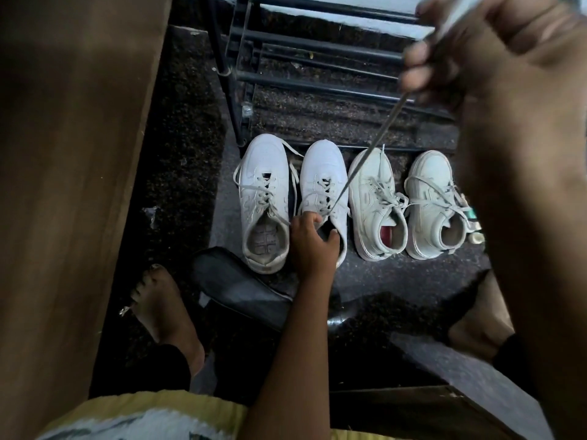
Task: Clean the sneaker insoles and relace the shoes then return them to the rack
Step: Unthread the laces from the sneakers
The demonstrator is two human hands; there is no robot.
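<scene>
Several white sneakers stand in a row on the dark floor before the black metal rack. My left hand grips the collar of the second sneaker, thumb inside its opening. My right hand, raised close to the camera, pinches the white lace, which runs taut down to that shoe's eyelets. The leftmost sneaker shows its grey insole and has loose laces. A black insole lies on the floor below the shoes.
Two more pale sneakers stand to the right, laced. Small bottles sit by the rightmost shoe. A brown wooden panel lines the left side. My bare feet rest on the floor.
</scene>
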